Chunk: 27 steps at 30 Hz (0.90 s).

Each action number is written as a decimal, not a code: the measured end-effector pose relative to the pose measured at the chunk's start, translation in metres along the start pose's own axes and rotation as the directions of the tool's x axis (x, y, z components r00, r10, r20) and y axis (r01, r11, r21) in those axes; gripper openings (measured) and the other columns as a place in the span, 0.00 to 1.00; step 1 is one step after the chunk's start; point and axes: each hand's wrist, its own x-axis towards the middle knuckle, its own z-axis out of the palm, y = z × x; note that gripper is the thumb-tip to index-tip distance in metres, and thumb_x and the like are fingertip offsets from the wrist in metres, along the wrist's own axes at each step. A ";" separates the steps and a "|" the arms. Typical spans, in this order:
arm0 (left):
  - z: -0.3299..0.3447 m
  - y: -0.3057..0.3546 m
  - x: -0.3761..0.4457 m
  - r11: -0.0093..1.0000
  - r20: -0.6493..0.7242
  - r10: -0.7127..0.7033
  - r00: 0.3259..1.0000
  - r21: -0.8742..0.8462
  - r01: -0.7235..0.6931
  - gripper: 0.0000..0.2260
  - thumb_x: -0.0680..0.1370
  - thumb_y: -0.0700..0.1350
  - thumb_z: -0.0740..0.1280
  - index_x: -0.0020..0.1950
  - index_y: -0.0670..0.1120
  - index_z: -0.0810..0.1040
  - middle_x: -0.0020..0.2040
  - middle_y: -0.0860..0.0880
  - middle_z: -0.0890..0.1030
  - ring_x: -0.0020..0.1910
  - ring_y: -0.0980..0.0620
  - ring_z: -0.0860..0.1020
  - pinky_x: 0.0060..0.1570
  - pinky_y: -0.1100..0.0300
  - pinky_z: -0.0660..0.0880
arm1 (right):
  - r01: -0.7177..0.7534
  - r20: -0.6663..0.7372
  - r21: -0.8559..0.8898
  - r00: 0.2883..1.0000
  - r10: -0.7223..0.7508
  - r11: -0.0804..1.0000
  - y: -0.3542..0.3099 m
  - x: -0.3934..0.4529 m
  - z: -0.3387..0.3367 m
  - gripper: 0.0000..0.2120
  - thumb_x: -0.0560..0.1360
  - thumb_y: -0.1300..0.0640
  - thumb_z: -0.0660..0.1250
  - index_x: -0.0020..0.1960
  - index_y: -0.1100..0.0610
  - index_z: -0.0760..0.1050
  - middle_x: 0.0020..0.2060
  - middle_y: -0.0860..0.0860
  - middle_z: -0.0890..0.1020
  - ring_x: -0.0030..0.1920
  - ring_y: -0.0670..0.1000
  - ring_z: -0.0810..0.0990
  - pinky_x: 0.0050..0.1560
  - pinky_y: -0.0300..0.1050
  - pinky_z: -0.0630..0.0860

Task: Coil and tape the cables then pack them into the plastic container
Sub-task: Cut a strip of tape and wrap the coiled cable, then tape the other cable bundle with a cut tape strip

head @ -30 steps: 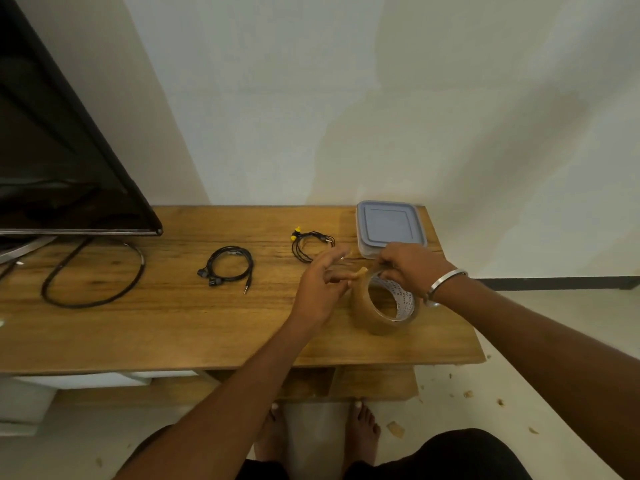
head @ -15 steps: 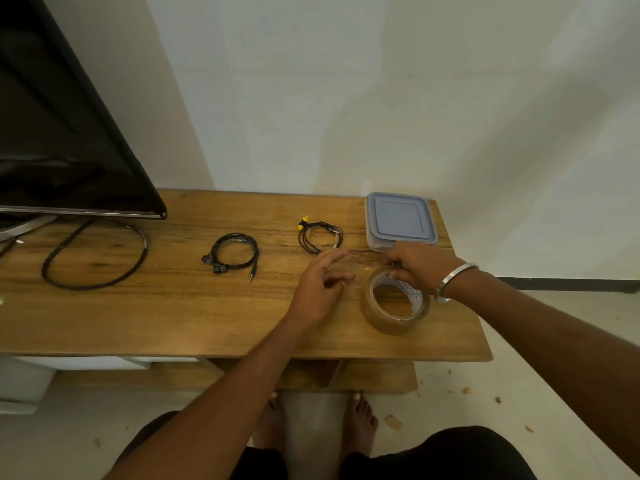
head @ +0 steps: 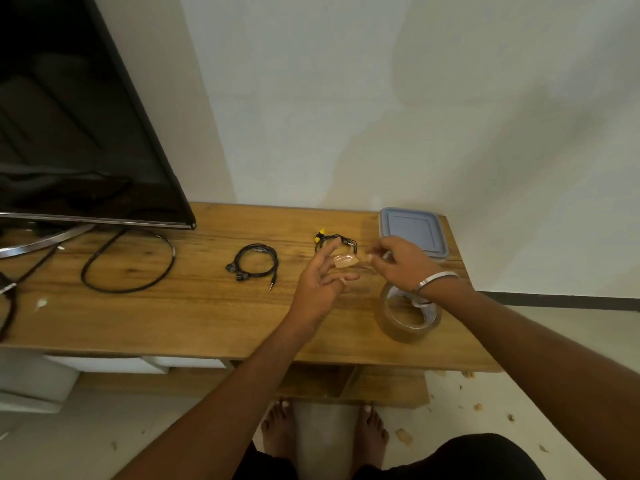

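A short strip of brown tape (head: pixel 344 261) stretches between my two hands above the wooden table (head: pixel 194 306). My left hand (head: pixel 320 284) holds its left end with fingers spread; my right hand (head: pixel 398 261) pinches its right end. The tape roll (head: pixel 408 315) lies flat on the table under my right wrist. Two coiled black cables lie behind my hands: one with jack plugs (head: pixel 256 266) to the left, and one with yellow plugs (head: pixel 330 239) partly hidden by my left fingers. The plastic container (head: pixel 414 232), lid on, sits at the table's far right corner.
A black TV (head: pixel 76 140) on a metal stand fills the table's left end, with its thick power cable (head: pixel 130 263) looped on the wood. The wall runs right behind the table. My bare feet (head: pixel 325 431) stand on the floor below the table's front edge.
Both hands have lifted off the roll and moved back, now with a loose strip of tape between them. The roll stays on the table.
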 end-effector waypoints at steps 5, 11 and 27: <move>-0.014 0.007 -0.002 1.000 -0.022 -0.021 1.000 -0.012 0.020 0.30 0.77 0.27 0.61 0.73 0.53 0.68 0.66 0.46 0.77 0.54 0.48 0.83 0.49 0.55 0.80 | -0.094 0.029 0.202 0.996 0.090 0.975 -0.028 0.003 0.021 0.11 0.77 0.52 0.64 0.56 0.56 0.77 0.44 0.50 0.80 0.44 0.49 0.77 0.45 0.41 0.73; -0.033 0.012 -0.006 0.995 -0.020 0.003 1.000 0.098 -0.001 0.32 0.76 0.26 0.60 0.75 0.52 0.66 0.66 0.48 0.76 0.55 0.50 0.82 0.48 0.58 0.80 | -0.206 0.004 0.442 0.974 0.228 0.873 -0.050 0.003 0.041 0.05 0.76 0.53 0.67 0.45 0.54 0.75 0.33 0.50 0.80 0.33 0.48 0.79 0.40 0.44 0.78; -0.087 0.010 -0.006 0.846 0.060 0.143 0.988 0.511 -0.153 0.37 0.76 0.30 0.61 0.76 0.63 0.59 0.66 0.52 0.76 0.51 0.50 0.80 0.47 0.51 0.78 | -0.221 0.086 0.658 0.972 0.219 0.720 -0.074 0.018 0.073 0.06 0.77 0.59 0.65 0.41 0.56 0.75 0.36 0.51 0.79 0.35 0.47 0.80 0.32 0.37 0.78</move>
